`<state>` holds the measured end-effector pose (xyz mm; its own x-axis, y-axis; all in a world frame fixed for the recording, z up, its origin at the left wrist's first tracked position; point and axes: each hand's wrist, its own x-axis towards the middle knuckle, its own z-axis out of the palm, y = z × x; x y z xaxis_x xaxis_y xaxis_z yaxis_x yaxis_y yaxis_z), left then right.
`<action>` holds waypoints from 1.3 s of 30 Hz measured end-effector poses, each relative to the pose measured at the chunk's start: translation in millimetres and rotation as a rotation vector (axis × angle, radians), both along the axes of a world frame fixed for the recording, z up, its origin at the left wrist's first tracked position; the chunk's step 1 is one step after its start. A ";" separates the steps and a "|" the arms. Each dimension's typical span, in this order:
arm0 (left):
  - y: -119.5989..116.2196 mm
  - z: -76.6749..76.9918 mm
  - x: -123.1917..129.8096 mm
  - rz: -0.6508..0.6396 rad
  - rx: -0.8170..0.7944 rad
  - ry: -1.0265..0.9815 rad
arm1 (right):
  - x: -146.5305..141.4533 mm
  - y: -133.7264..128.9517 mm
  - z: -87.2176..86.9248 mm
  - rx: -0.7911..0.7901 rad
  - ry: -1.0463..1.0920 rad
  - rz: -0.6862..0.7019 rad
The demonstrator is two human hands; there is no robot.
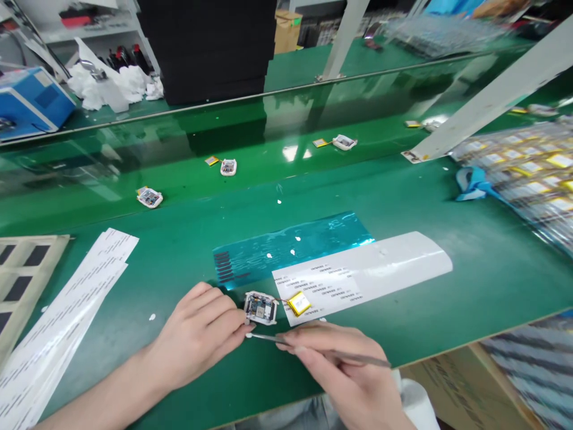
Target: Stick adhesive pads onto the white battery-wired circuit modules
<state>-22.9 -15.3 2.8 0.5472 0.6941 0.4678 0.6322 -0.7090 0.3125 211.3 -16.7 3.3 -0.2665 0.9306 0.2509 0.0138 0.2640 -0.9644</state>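
Observation:
A white smartwatch case (261,308) lies open side up on the green bench, its circuit board showing. Thin wires run from it to a yellow battery (299,303), which rests on the edge of a printed white sheet (403,263). My left hand (203,334) is closed, thumb and fingertips pinching the case's lower left edge. In my right hand (344,358) is a pair of slim metal tweezers (268,338), held like a pen. Their tip, with a small white bit (249,335) at it, is just below the case, close to my left fingertips.
Teal film (290,245) lies behind the white sheet. White strips (67,322) and a frame with dark squares (31,280) are at left. Across the back, a green conveyor belt (268,158) carries several similar cases. A slanted metal post (492,89) and battery trays (528,161) stand right.

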 end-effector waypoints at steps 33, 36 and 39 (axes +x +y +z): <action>-5.7 -9.4 21.5 0.401 -0.109 0.093 | 41.8 67.7 15.9 0.951 -0.790 -0.267; -4.5 -9.9 22.2 0.322 -0.154 0.059 | 27.5 74.1 22.5 1.009 -0.843 -0.124; -2.7 -10.0 17.0 0.187 -0.239 -0.037 | 14.9 80.4 23.1 0.959 -0.826 0.094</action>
